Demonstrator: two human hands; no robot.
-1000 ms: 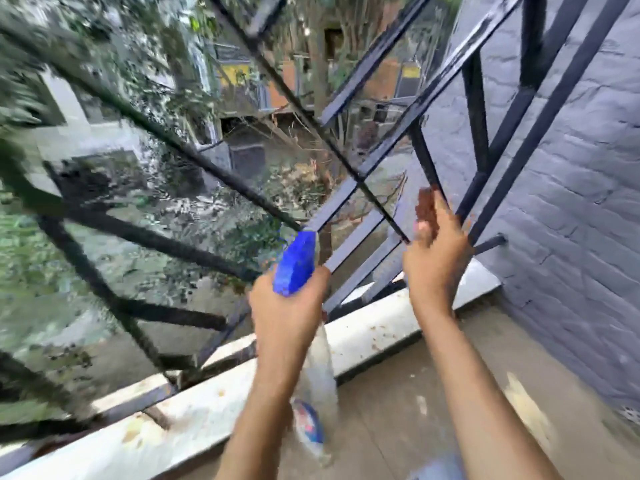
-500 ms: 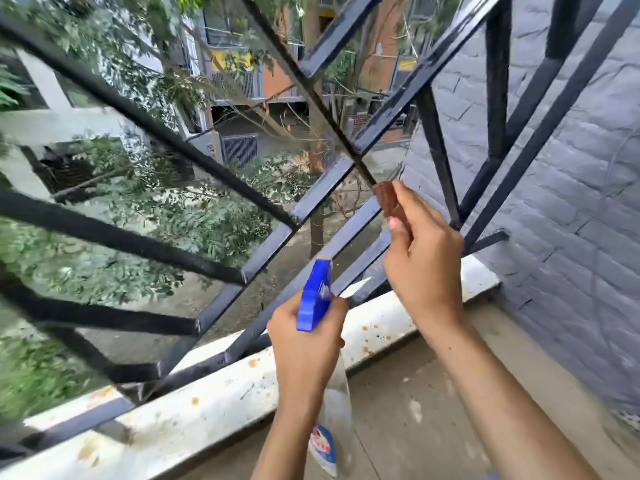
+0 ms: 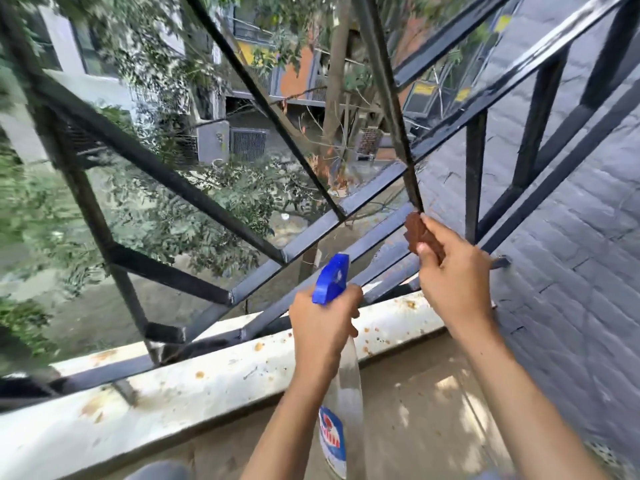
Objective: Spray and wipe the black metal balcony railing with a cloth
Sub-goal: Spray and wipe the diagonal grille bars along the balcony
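Moved across from beside a short upright a second ago, the right hand [image 3: 450,282] now works at the foot of the thin diagonal bar [image 3: 388,91] of the black metal balcony railing [image 3: 194,199], much where it was half a second ago but a little lower on the bar. Its fingers are curled around a crumpled brown cloth [image 3: 420,235], and the thumb pins the cloth from the near side. The wad touches the bar just where it meets the flat sloping rails. Bunching it this way likely lets the fingers press hard into the joint, where grime tends to collect.

The left hand [image 3: 325,323] has shifted only slightly. It grips the neck of a clear plastic spray bottle [image 3: 343,386], with its fingers wrapped below the blue trigger head [image 3: 330,280]. The nozzle points up and away towards the sloping rails, left of the cloth. The bottle hangs low over the white, rust-spotted concrete ledge [image 3: 173,393], seemingly kept ready for the next burst while staying clear of the wiping hand.

The view has also changed. It was blurred a second ago and is sharp now, and the railing fills more of the far left. Beyond the cloth on the right the railing ends against the grey painted brick wall [image 3: 571,271].

Judging by this, wiping is the step in hand, near the right end of the railing.
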